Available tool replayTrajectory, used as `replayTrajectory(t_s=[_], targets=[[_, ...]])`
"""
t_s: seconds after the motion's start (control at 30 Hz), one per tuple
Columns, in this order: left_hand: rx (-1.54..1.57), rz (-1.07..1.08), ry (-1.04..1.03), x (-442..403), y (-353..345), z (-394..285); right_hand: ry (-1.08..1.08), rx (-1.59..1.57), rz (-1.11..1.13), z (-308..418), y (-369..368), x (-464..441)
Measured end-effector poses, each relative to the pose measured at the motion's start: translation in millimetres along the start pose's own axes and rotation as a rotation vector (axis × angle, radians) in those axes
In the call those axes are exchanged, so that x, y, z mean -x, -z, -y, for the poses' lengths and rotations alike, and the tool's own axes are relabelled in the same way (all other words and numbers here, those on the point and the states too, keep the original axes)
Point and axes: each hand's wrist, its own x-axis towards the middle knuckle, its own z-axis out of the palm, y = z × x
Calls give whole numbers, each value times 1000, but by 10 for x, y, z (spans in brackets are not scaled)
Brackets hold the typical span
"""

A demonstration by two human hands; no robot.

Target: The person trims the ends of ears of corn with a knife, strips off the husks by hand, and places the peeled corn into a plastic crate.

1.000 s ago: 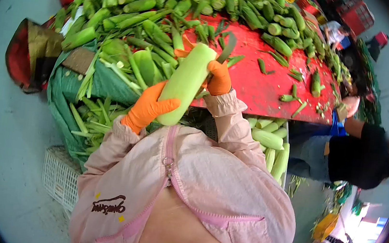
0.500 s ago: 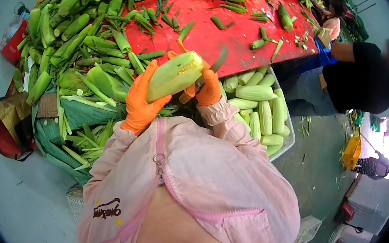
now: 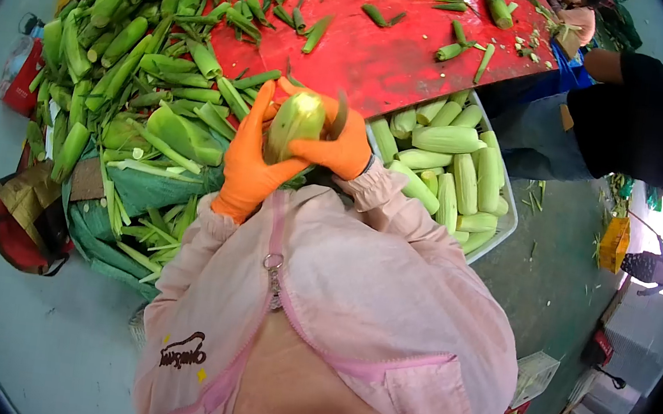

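Observation:
An ear of corn (image 3: 297,127) in pale green husk is held upright in front of my chest, its tip catching the light. My left hand (image 3: 252,166), in an orange glove, wraps its side. My right hand (image 3: 346,144), gloved too, has a knife (image 3: 341,115) in its grip, the blade pointing up and its handle hidden by the fingers. The right thumb presses across the front of the ear. Just right of that hand, a white crate (image 3: 509,229) holds several pale husked ears (image 3: 446,140).
A red table (image 3: 351,44) carries loose husk scraps and a heap of green corn (image 3: 124,45) on the left. Below the heap is a green sack (image 3: 100,241) with stripped leaves. A person in a dark top (image 3: 632,120) stands beyond the crate.
The ear has turned from slanting to upright, and the kernels that showed are out of sight. My right hand has come in closer, its thumb now over the ear.

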Motion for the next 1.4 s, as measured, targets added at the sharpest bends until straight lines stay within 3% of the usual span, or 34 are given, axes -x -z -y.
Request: replayTrajectory(t_s=[0.1,0.17,0.27,0.43,0.57,0.63,0.73,0.77,0.83,0.87,0.93,0.97,1.1,1.23,1.27,1.33,1.4], targets=[[-96,114,-100,-84,84,47,20,175,27,-50,-23,31],[13,148,-31,-56,97,18,-24,100,53,-100,25,34],[35,161,-154,-51,60,62,112,118,133,-185,112,27],[88,149,-137,-53,-1,90,105,143,-32,-12,216,155],[-59,145,-196,-83,-14,155,116,125,-130,42,278,280],[-84,178,-205,-88,-19,182,-13,339,-85,127,202,378],[-449,216,-196,-20,-77,264,146,502,-53,22,88,333],[-414,273,-220,-19,-127,225,146,558,-127,39,62,363],[-227,366,129,-66,-210,128,-47,655,-208,47,121,449],[-209,421,114,-80,-243,150,-47,669,-266,-37,194,514],[-326,401,-113,-126,-253,198,7,503,-470,-214,346,610],[-318,417,-118,-146,-252,221,89,469,-552,-189,418,687],[-170,417,3,-151,-181,417,-61,197,-980,-30,895,1077],[-11,454,215,-107,-118,567,150,94,-1379,-65,1599,1455],[9,480,262,-106,-103,580,150,92,-1377,-130,1726,1479],[7,498,267,-103,-72,611,417,-79,-1449,-277,1926,1509],[8,519,270,-90,-56,651,393,-65,-1492,-504,2061,1429]])
